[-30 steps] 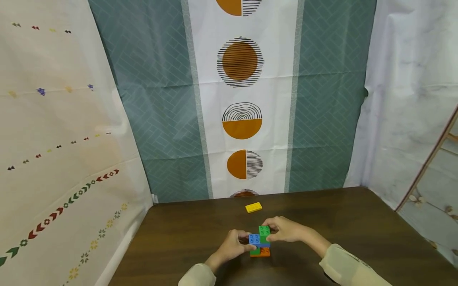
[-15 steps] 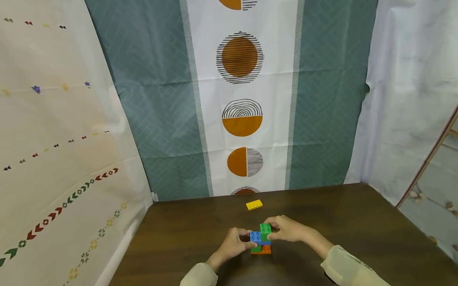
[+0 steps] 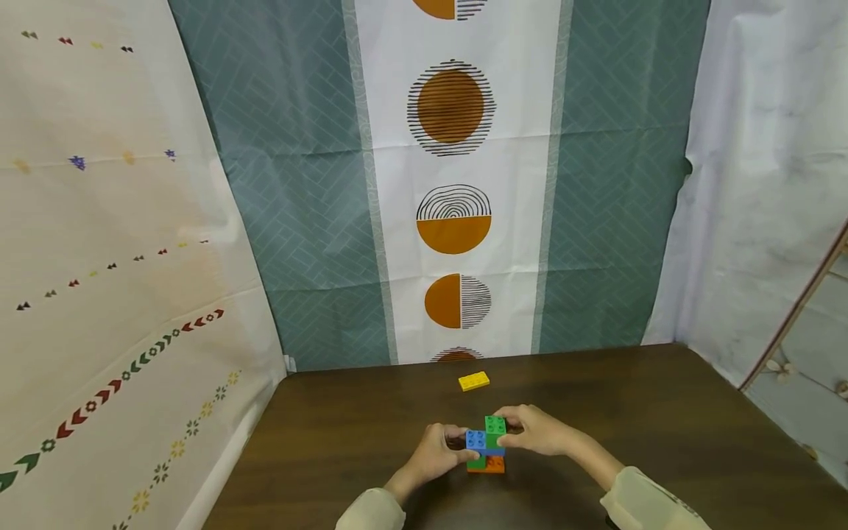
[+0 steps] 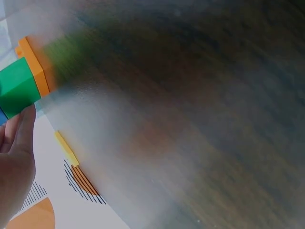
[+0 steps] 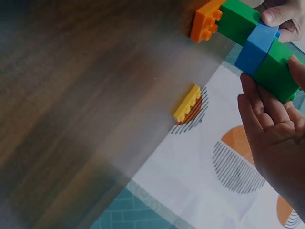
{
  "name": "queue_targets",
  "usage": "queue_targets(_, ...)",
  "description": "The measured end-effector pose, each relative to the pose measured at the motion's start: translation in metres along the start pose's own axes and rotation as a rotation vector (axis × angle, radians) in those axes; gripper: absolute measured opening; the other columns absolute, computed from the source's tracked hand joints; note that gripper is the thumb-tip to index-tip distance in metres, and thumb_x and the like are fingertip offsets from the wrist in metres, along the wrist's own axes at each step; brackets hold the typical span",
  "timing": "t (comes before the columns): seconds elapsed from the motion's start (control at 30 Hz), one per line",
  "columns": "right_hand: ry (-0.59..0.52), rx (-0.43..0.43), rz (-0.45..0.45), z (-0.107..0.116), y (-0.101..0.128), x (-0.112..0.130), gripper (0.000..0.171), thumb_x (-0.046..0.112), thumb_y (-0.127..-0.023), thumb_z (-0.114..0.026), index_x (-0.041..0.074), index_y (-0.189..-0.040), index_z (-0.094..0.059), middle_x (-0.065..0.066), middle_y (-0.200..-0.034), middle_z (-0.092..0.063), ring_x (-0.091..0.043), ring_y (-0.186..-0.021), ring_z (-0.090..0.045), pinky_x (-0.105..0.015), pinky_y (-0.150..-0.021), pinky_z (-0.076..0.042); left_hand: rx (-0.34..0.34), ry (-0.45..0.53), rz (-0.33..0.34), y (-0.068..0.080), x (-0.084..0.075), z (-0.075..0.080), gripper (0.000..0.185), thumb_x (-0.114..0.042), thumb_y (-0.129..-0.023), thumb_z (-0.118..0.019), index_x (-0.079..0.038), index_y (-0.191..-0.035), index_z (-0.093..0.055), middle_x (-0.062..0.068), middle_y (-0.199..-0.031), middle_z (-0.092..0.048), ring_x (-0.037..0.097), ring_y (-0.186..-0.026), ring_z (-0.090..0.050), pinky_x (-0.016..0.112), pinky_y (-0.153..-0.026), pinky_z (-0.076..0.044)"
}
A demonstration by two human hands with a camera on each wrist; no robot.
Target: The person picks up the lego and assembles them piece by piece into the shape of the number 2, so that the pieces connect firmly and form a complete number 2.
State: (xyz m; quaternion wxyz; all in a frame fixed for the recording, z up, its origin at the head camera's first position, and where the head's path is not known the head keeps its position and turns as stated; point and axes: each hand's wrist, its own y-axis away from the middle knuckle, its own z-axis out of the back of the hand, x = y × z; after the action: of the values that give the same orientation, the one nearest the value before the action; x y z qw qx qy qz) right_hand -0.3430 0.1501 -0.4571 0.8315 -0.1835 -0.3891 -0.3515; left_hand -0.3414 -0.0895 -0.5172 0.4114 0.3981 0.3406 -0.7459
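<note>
Brick stack (image 3: 486, 444): green, blue and orange bricks, standing near the front middle of the dark wooden table (image 3: 662, 412); its lower bricks are partly hidden by fingers, and both wrist views are blurred. Left hand (image 3: 433, 453) and right hand (image 3: 536, 429) pinch it from either side, as half a second earlier. Yellow flat brick (image 3: 473, 380) lies apart behind, near the patterned curtain (image 3: 453, 184).

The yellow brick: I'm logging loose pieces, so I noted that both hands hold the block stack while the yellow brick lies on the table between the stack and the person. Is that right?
Not quite. The yellow brick lies beyond the block stack, toward the curtain, not between the stack and the person. The head view shows it. The left hand and right hand do both hold the stack.
</note>
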Motion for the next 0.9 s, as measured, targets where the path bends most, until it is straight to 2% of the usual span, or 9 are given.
queue_targets(0.2, -0.079, 0.015, -0.008, 0.0, 0.0, -0.006, 0.039, 0.017, -0.095, -0.062, -0.007, -0.125, -0.056, -0.016, -0.111, -0.071, -0.01, -0.095, -0.064, -0.037, -0.087, -0.055, 0.002, 0.009, -0.029, 0.003, 0.001, -0.003, 0.026, -0.013, -0.081, -0.078, 0.002, -0.103, -0.074, 0.012, -0.093, -0.074, 0.001, -0.079, -0.063, 0.019, -0.072, -0.057)
queue_targets(0.37, -0.125, 0.051, -0.012, 0.005, -0.004, -0.004, 0.041, 0.015, -0.093, -0.064, -0.009, -0.126, -0.056, -0.018, -0.112, -0.071, -0.017, -0.099, -0.064, -0.034, -0.089, -0.055, -0.006, -0.001, -0.041, 0.002, 0.002, -0.002, 0.03, -0.015, -0.082, -0.078, 0.003, -0.106, -0.073, 0.012, -0.093, -0.074, 0.001, -0.079, -0.064, 0.018, -0.072, -0.056)
queue_targets(0.57, -0.202, 0.105, -0.024, 0.01, -0.005, -0.008, 0.049, 0.004, -0.086, -0.068, -0.016, -0.128, -0.052, -0.026, -0.114, -0.067, -0.03, -0.102, -0.066, -0.031, -0.084, -0.058, -0.011, -0.009, -0.053, 0.002, 0.005, -0.002, 0.034, -0.015, -0.081, -0.079, 0.005, -0.106, -0.072, 0.013, -0.093, -0.073, 0.001, -0.081, -0.065, 0.015, -0.072, -0.055)
queue_targets(0.7, -0.202, 0.103, -0.047, 0.012, -0.007, -0.016, 0.056, -0.002, -0.082, -0.068, -0.019, -0.131, -0.046, -0.033, -0.125, -0.06, -0.044, -0.113, -0.061, -0.04, -0.088, -0.057, -0.024, 0.0, -0.058, 0.001, 0.006, -0.003, 0.034, -0.014, -0.08, -0.08, 0.006, -0.106, -0.072, 0.013, -0.094, -0.073, 0.003, -0.082, -0.066, 0.016, -0.072, -0.056)
queue_targets(0.9, -0.113, -0.019, -0.057, 0.015, -0.014, -0.03, 0.058, -0.001, -0.086, -0.064, -0.021, -0.135, -0.039, -0.041, -0.136, -0.046, -0.055, -0.124, -0.047, -0.058, -0.098, -0.047, -0.032, 0.009, -0.053, 0.003, 0.006, -0.003, 0.034, -0.015, -0.08, -0.08, 0.005, -0.106, -0.072, 0.013, -0.093, -0.073, 0.003, -0.082, -0.066, 0.017, -0.072, -0.056)
